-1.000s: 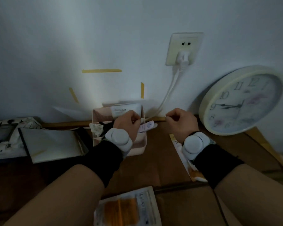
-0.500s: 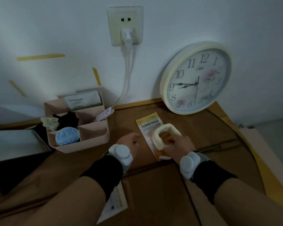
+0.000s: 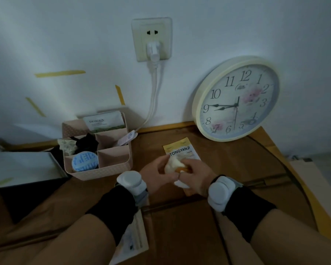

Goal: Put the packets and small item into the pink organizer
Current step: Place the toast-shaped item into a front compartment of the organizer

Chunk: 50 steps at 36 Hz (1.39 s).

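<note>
The pink organizer [image 3: 101, 170] stands at the left by the wall. It holds a white and green packet [image 3: 105, 122], a black item [image 3: 87, 143], a blue-lidded jar [image 3: 84, 161] and a small pink packet [image 3: 127, 138] sticking out to the right. My left hand [image 3: 157, 174] and my right hand [image 3: 196, 176] meet over a yellow TONGYANJI packet [image 3: 181, 150] on the brown surface. Both grip a soft white ring-shaped item [image 3: 174, 163]. Another packet [image 3: 133, 240] lies under my left forearm, partly hidden.
A round wall clock [image 3: 235, 98] leans against the wall at the right. A white plug and cable [image 3: 154, 77] run from the socket down behind the organizer. A flat white box [image 3: 21, 167] lies at the left. The surface's edge [image 3: 311, 203] runs diagonally at the right.
My left hand left the organizer, moved right and joined my right hand on the white item, which my right hand had picked up. The view swung to the right.
</note>
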Each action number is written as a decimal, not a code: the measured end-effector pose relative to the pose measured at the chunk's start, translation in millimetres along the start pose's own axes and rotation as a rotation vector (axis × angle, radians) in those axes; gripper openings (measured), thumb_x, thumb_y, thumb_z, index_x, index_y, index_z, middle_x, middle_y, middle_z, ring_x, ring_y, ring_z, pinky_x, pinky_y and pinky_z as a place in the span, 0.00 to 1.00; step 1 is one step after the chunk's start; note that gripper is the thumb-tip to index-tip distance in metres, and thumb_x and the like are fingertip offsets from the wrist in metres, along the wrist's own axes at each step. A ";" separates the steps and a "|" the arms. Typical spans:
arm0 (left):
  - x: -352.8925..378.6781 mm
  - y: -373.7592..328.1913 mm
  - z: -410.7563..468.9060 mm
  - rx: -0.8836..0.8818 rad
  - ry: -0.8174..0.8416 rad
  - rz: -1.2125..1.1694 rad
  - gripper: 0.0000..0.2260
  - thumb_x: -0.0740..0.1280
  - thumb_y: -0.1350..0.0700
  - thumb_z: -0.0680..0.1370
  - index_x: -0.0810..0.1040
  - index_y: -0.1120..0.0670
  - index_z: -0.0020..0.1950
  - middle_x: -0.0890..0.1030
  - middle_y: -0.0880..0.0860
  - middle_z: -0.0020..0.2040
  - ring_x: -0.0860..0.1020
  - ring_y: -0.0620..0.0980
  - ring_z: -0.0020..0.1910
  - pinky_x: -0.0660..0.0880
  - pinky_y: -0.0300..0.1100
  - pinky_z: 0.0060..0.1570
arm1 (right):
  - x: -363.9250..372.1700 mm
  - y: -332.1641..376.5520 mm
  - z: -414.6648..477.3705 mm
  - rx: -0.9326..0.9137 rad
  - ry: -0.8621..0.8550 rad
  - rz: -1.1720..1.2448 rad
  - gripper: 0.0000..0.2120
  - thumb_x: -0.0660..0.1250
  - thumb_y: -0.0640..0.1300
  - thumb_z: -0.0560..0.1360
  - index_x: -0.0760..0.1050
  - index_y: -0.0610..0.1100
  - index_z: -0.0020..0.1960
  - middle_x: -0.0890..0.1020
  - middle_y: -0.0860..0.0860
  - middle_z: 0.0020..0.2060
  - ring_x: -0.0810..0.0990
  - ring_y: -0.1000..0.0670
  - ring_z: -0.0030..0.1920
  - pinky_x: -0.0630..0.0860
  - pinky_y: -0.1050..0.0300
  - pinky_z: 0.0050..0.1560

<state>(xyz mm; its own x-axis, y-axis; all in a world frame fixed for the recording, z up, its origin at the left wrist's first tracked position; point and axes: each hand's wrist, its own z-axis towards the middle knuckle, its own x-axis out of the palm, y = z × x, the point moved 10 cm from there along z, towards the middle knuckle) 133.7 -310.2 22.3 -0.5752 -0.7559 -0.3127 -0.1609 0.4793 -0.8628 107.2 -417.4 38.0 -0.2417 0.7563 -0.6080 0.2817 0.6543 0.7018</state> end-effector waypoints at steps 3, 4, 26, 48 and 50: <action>-10.9 1.8 -6.7 -0.067 0.045 -0.067 0.24 0.68 0.51 0.74 0.68 0.49 0.69 0.77 0.45 0.54 0.77 0.44 0.49 0.77 0.39 0.50 | 0.5 22.2 5.9 -0.056 0.017 0.097 0.07 0.64 0.48 0.70 0.75 0.49 0.47 0.77 0.53 0.38 0.76 0.53 0.41 0.75 0.55 0.46; -13.1 3.8 -7.9 -0.083 0.065 -0.089 0.21 0.67 0.50 0.75 0.69 0.49 0.68 0.77 0.45 0.51 0.77 0.44 0.48 0.77 0.41 0.50 | -0.3 28.8 6.2 -0.062 0.008 0.119 0.05 0.64 0.48 0.70 0.74 0.50 0.46 0.75 0.55 0.35 0.74 0.54 0.38 0.73 0.58 0.42; -77.6 45.6 -44.6 -0.197 -0.183 -0.661 0.07 0.66 0.60 0.75 0.76 0.51 0.50 0.80 0.59 0.55 0.79 0.58 0.54 0.78 0.56 0.55 | 55.1 93.1 18.7 -0.039 0.026 0.722 0.11 0.67 0.33 0.71 0.79 0.47 0.49 0.81 0.46 0.43 0.82 0.54 0.36 0.80 0.62 0.33; -135.9 84.1 -64.8 -0.234 -0.391 -0.901 0.06 0.60 0.62 0.79 0.76 0.55 0.47 0.80 0.58 0.44 0.79 0.53 0.41 0.81 0.40 0.30 | 119.1 122.2 20.9 -0.034 0.261 0.910 0.11 0.69 0.37 0.72 0.76 0.51 0.50 0.82 0.50 0.43 0.81 0.50 0.41 0.78 0.60 0.35; -141.0 84.1 -65.9 -0.259 -0.401 -0.863 0.05 0.61 0.62 0.79 0.75 0.56 0.53 0.79 0.58 0.47 0.79 0.54 0.43 0.81 0.41 0.30 | 114.2 122.4 27.6 -0.030 0.197 0.882 0.11 0.71 0.38 0.71 0.77 0.52 0.48 0.82 0.48 0.44 0.81 0.47 0.43 0.76 0.59 0.34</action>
<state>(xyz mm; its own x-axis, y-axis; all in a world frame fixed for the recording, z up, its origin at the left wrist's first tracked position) 148.4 -133.9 20.0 0.1288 -0.9645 0.2307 -0.5957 -0.2612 -0.7595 139.7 -251.1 44.2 -0.1052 0.9679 0.2281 0.4166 -0.1654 0.8939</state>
